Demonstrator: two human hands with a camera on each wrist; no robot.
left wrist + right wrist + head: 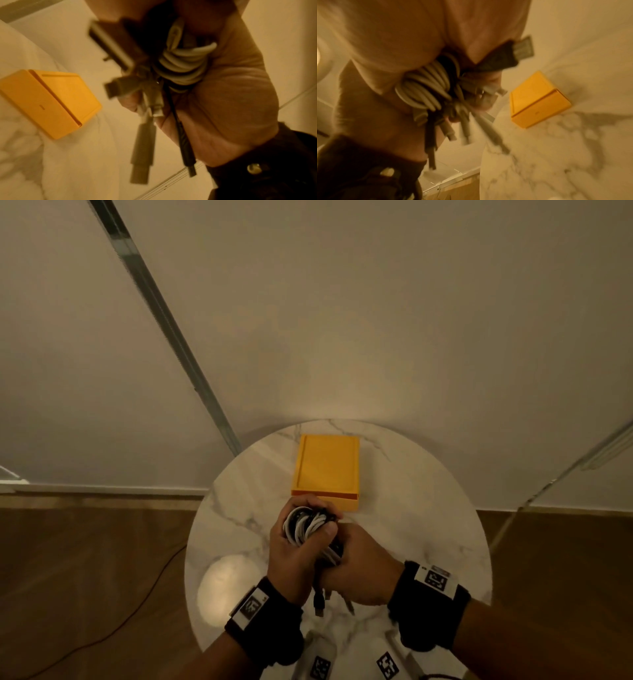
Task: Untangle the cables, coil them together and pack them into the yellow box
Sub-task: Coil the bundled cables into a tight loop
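**A:** Where's the head cam sitting?

**B:** Up high, looking forward and down onto the round marble table (239, 508), wall behind it.

**A:** And the wrist ones?

**B:** Both super close, low down and angled up along the palms, so the cable bundle (185, 65) fills the frame. All three catch the yellow box (325, 463) and the tabletop, from opposite sides.

Both forearms are extended forward and angled inward. The left hand (294, 546) is curled round a bundle of cables (308, 529), thumb pressed across the top. The right hand (359, 570) is clasped against it, gripping the bundle's near end.
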